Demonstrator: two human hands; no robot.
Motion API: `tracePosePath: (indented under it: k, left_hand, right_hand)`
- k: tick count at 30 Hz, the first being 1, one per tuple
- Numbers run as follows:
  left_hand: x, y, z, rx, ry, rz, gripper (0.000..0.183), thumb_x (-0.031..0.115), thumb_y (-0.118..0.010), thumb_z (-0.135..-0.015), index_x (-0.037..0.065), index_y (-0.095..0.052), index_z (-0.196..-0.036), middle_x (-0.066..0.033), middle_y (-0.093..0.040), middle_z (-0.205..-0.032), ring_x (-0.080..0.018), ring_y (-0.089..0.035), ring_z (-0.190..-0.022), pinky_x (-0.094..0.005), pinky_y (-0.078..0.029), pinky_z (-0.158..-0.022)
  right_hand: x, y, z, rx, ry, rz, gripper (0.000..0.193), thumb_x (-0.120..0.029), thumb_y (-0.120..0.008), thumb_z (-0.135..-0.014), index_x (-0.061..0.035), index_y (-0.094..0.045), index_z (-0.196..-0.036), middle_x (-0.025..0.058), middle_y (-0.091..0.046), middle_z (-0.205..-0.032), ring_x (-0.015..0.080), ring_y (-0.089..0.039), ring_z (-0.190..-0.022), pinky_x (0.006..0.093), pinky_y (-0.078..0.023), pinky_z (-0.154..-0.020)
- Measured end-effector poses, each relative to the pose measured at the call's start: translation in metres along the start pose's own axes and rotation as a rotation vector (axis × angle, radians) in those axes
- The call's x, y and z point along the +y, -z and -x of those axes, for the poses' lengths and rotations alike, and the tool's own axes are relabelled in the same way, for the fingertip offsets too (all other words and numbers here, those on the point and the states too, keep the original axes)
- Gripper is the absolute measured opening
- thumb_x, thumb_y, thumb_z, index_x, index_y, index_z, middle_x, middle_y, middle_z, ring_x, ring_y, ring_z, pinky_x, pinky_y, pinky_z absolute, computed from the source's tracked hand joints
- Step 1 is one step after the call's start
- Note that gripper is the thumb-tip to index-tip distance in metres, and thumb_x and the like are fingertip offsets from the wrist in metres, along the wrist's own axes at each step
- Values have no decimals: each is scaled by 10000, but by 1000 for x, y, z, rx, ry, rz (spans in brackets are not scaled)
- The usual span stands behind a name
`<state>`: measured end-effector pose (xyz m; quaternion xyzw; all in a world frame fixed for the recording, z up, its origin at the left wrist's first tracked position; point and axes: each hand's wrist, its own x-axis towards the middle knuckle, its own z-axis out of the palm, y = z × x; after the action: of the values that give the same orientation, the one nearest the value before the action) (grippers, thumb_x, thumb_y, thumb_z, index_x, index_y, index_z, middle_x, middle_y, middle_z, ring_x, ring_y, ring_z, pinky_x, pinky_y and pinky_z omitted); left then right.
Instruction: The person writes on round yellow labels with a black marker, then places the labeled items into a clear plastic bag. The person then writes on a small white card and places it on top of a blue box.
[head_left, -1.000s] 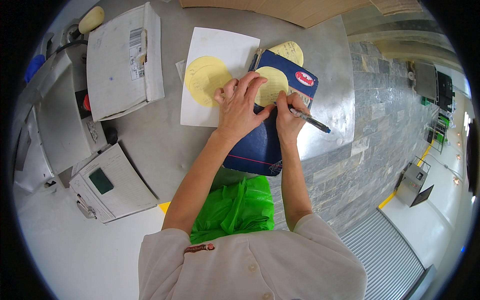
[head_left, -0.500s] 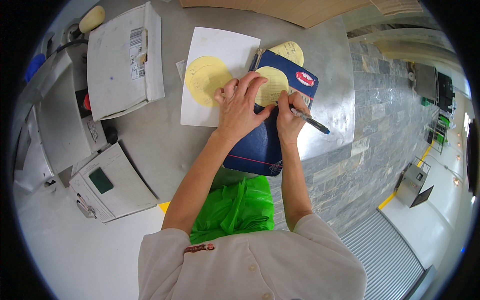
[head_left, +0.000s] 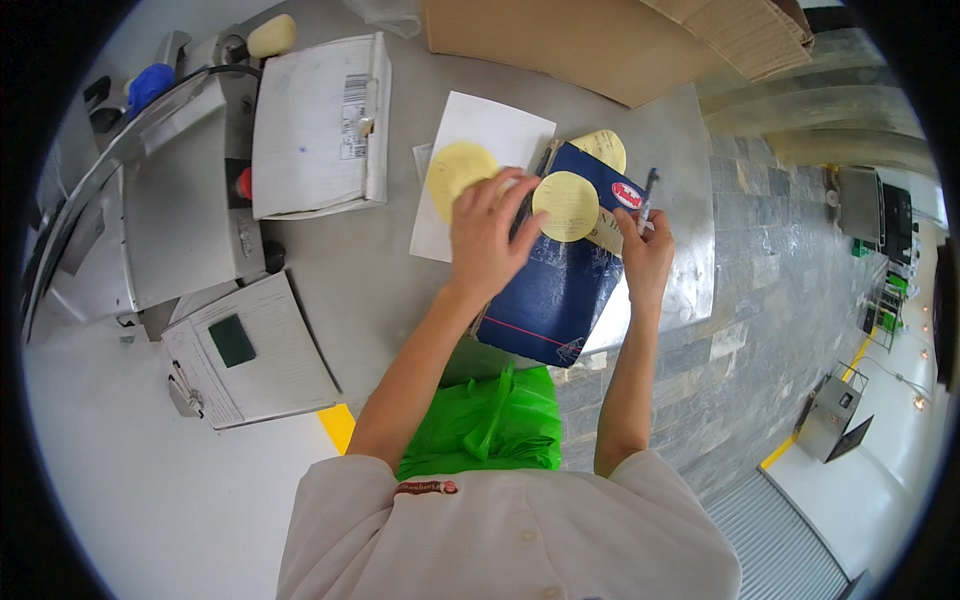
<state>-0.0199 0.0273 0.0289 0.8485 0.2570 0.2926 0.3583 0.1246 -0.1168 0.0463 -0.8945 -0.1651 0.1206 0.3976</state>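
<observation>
A dark blue hardcover book (head_left: 545, 300) lies aslant on the metal table, with a round yellow paper (head_left: 566, 207) bearing handwriting on its cover. My right hand (head_left: 648, 255) grips a pen (head_left: 646, 200), held nearly upright at the book's right edge. My left hand (head_left: 488, 240) is open with fingers spread, at the book's left edge; its thumb and forefinger are close to the round paper, and I cannot tell if they touch it. Another yellow round paper (head_left: 455, 175), partly under the left fingers, lies on a white sheet (head_left: 510, 120). A third round paper (head_left: 603, 148) sticks out beyond the book.
A white box (head_left: 315, 130) stands at the left beside a metal machine (head_left: 185, 190). Below it lies a clipboard with sheets (head_left: 285, 350) and a dark green rectangle (head_left: 232, 341). A cardboard box (head_left: 560, 45) stands at the far edge. Green plastic (head_left: 490, 430) shows before my body.
My right hand has drawn right, off the round paper, and the pen now points up. My left hand has lifted back from that paper with its fingers spread. The whole view has shifted slightly.
</observation>
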Motion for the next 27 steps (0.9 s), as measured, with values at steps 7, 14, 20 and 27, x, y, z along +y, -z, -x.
tracePosePath:
  k: [7, 14, 20, 27]
  left_hand:
    - [-49, 31, -8, -116, 290, -402, 620, 244, -748, -667, 96, -476, -1204, -117, -498, -1147, -315, -429, -1077, -401, -354, -912]
    - [-61, 36, -16, -254, 331, -298, 646, 237, -801, -574, 80, -506, -1128, -125, -478, -1156, -315, -429, -1074, -422, -349, -924]
    - [-54, 36, -15, -108, 298, -286, 614, 147, -809, -545, 76, -519, -1082, -140, -468, -1139, -322, -446, -1068, -404, -373, -917]
    - [-68, 36, -5, -90, 235, -188, 581, 22, -757, -583, 62, -487, -1095, -152, -480, -1072, -361, -492, -1008, -411, -420, -869]
  right_hand:
    - [-19, -11, 10, 146, 421, 347, 440, -265, -713, -706, -63, -559, -1065, 150, -530, -1070, 317, -511, -967, 401, -419, -809]
    - [-32, -47, 5, -90, 615, 522, 494, -217, -738, -635, -90, -571, -1082, 88, -538, -1009, 289, -481, -990, 408, -386, -819]
    - [-46, -57, 10, -504, 555, 131, 314, -135, -715, -623, -35, -622, -906, 135, -552, -923, 323, -551, -884, 405, -444, -771]
    - [-67, -112, -3, -464, 883, 270, 248, -112, -715, -609, -70, -632, -839, 156, -511, -1108, 332, -495, -1040, 397, -413, -884]
